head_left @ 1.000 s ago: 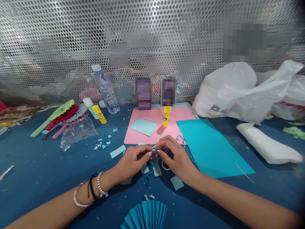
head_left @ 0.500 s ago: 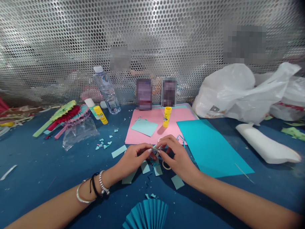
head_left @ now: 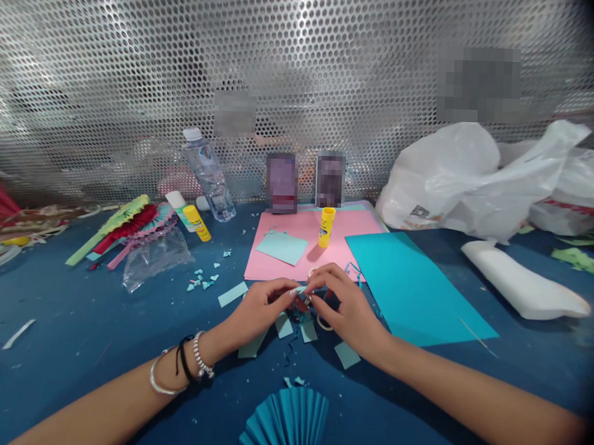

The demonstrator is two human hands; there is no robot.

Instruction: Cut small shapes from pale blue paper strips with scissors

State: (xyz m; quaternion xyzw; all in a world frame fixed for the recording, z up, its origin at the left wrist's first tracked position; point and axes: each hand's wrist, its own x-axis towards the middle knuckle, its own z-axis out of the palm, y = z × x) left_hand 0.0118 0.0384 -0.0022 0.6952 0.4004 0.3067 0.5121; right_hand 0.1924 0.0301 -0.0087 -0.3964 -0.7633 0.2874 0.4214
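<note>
So what's going on here looks to me like the fiddly paper part: both hands are working a little pale blue strip (head_left: pixel 301 289) right between the fingertips, probably folding or curling it, though it's too small and covered to say which. The left hand (head_left: pixel 257 310) has thumb and index pinched on one end, and the right hand (head_left: pixel 346 307) pinches the other with its thumb and finger, tips nearly meeting. So the strip sits across the small gap, held off the table (head_left: pixel 122 333), just on the near side of the pink paper (head_left: pixel 256 266). I'd say the next move calls for a light, even pinch on both sides so it doesn't crease wrong or slip out. Under and around the hands there are cut pale rectangles (head_left: pixel 347 355) and a ring-shaped handle (head_left: pixel 325 322), maybe scissors. A pleated blue fan (head_left: pixel 290 420) lies nearer the body, and a yellow glue stick (head_left: pixel 327 227) stands upright on the pink paper.
</note>
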